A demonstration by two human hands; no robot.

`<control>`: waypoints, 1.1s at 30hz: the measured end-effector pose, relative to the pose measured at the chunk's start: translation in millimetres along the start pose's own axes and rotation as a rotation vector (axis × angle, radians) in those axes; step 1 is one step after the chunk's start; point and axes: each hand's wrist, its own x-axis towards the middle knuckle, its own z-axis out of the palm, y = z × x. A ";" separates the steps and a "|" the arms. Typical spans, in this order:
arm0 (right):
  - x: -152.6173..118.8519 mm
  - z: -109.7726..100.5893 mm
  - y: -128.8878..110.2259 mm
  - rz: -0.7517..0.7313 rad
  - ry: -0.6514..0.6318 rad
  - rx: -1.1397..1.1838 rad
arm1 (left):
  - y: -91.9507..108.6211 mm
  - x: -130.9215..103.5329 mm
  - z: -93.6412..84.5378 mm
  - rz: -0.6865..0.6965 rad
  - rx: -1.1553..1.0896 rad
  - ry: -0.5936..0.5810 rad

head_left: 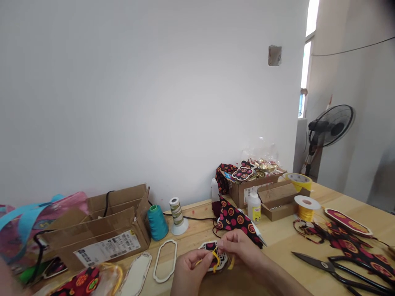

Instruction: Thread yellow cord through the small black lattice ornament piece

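Note:
Low in the head view, a small ornament (221,263) with dark patterned fabric and a pale cut-out frame lies between my hands, partly covered by them. My left hand (191,272) pinches a yellow cord (215,267) between thumb and forefinger at the ornament's left side. With fingertips pressed together, my right hand (242,250) holds the same cord near the ornament's top right edge. Just behind is a folded piece of dark patterned fabric (236,217). An unfilled pale frame (156,263) lies left of my left hand.
Black-handled scissors (331,267) and a spool of yellow cord (306,209) are on the right. A glue bottle (254,207) stands behind my right hand. Cardboard boxes (101,234) and a teal thread cone (157,223) stand left. A blurred arm (10,279) shows at the left edge.

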 end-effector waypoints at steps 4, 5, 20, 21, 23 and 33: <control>-3.5 -3.3 -7.8 0.163 -0.098 0.303 | -1.8 -0.7 4.3 0.042 -0.027 -0.011; -5.3 -4.0 -10.9 0.198 -0.128 0.376 | -2.0 -1.0 5.3 0.046 -0.028 -0.012; -7.1 16.1 5.5 -0.149 -0.012 -0.483 | -9.0 -0.5 1.9 -0.007 -0.105 0.016; -8.2 15.9 4.2 -0.209 -0.008 -0.579 | -8.1 -1.0 2.2 -0.013 -0.115 0.002; -10.8 15.0 0.3 -0.300 -0.012 -0.744 | -5.1 -2.6 3.7 -0.015 -0.119 -0.013; -12.5 12.1 -10.2 -0.474 0.096 -0.962 | -0.5 -3.9 8.4 0.014 -0.147 0.111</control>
